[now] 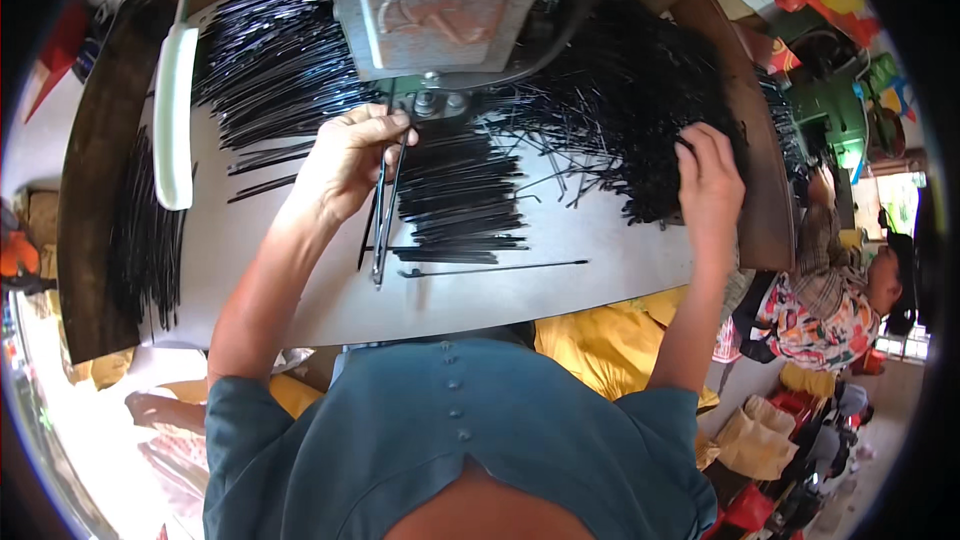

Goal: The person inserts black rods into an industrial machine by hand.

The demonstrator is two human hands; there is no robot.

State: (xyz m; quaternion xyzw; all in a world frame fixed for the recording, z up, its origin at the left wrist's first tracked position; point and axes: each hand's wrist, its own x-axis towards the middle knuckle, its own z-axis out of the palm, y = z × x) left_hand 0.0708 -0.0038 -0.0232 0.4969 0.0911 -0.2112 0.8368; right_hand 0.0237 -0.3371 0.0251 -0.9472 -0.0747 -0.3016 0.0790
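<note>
Just below the head of a grey metal press-like machine [440, 10], my left hand [345, 155] pinches a few thin black rods [381, 225] between thumb and fingers. Their lower ends point toward me, and the upper ends reach the bolted part under the machine head. Beside them lies a neat stack of black rods [455, 190]. My right hand [712, 180] rests at the edge of a tangled heap of black rods [640, 90], its fingers curled into them. One loose rod [490, 268] with a bent end lies in front of the stack.
More rods [280, 60] fan out at the far left, and another bundle [148, 230] lies along the table's left wooden side. A long white lever handle [175, 120] hangs over the left. Yellow cloth [600, 345] lies below the table edge. Another person [825, 310] sits at the right.
</note>
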